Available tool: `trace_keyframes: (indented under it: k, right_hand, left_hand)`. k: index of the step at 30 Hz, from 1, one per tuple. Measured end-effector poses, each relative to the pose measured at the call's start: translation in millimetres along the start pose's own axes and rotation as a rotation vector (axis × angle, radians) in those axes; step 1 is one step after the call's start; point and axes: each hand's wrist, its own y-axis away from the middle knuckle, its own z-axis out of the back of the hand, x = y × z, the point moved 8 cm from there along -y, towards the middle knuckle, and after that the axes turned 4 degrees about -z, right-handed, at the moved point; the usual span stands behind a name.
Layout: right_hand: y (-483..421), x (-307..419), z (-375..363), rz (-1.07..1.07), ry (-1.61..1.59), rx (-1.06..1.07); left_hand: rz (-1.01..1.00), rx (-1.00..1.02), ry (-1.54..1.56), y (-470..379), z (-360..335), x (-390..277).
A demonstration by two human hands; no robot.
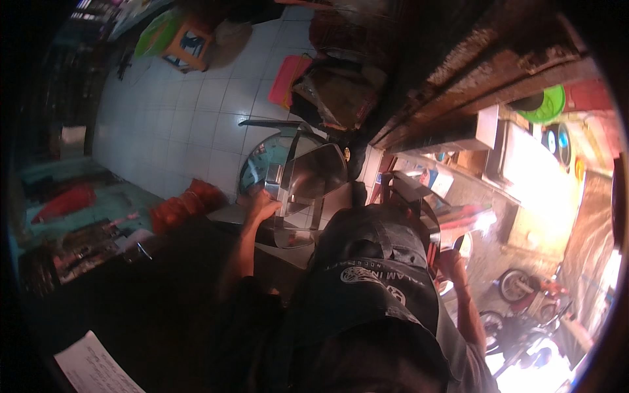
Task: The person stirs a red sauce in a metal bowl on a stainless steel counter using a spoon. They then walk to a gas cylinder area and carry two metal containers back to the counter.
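My left hand is closed around a shiny metal bar or handle. The bar belongs to, or lies against, a cluster of curved metal and see-through parts in front of me. Beside it is a large round glossy panel, teal in part. On the other side of my dark apron, which bears printing, my right hand is lowered by several flat or curved pieces, some red-edged. Glare and blur hide its fingertips, so its grip is unclear.
An orange stool with a green basin stands on white floor tiles. A pink container and an open cardboard box are ahead. Red bags lie left. Beyond a doorframe are motorcycles in bright light.
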Motion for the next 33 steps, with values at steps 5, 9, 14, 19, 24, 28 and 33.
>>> trace_keyframes:
  k: [5,9,14,19,24,28,33]
  right_hand:
    - [3.3,28.0,34.7,-0.286,-0.420,-0.052]
    - [3.9,38.6,19.7,-0.287,-0.540,-0.104]
    - [-4.0,43.6,-11.8,-0.245,-0.285,-0.106]
    - [0.6,77.9,-5.8,-0.306,-0.407,-0.092]
    - [-1.2,125.0,11.0,-0.316,-0.477,-0.175]
    - [-5.5,171.3,24.0,-0.603,-0.563,0.055]
    - [-63.4,177.4,-7.6,-0.292,-0.318,0.005]
  left_hand:
    - [-0.006,0.080,-0.002,21.2,27.1,-43.3]
    - [-0.008,0.096,0.043,20.9,35.1,-36.5]
    - [-0.070,0.057,0.015,5.6,48.0,-18.9]
    - [-0.146,0.107,0.006,-24.5,49.8,33.3]
    - [-0.108,0.159,-0.034,-52.5,50.6,93.2]
    - [0.034,0.216,0.056,-49.7,96.2,79.8]
    - [-0.164,0.045,-0.141,-64.3,173.2,100.9]
